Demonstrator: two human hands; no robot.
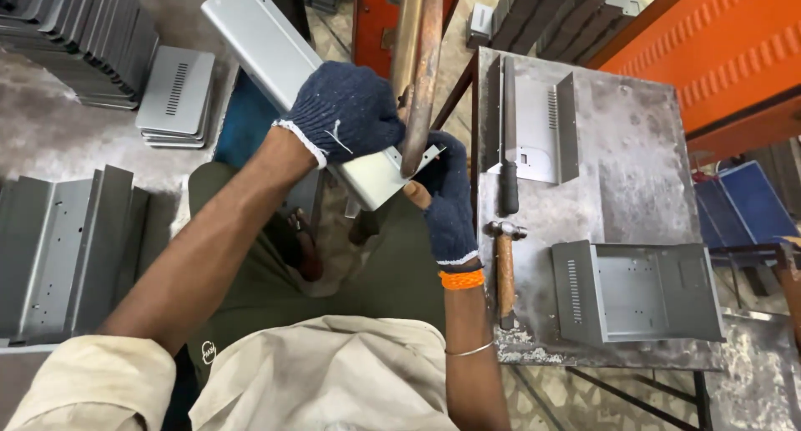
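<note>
My left hand [344,111], in a dark blue knitted glove, grips a long grey sheet-metal panel [265,43] that slants from the upper left down to the centre. My right hand [448,199], also gloved, pinches the panel's lower corner. That corner rests against two rusty vertical electrode bars [420,68] coming down from above. An orange band sits on my right wrist.
A worn metal table [642,172] on the right carries a file [508,139], a hammer [506,268], a bent grey bracket [542,131] and an open grey box [638,291]. Stacks of grey panels [71,247] lie on the floor at left. Orange machinery [709,55] stands at upper right.
</note>
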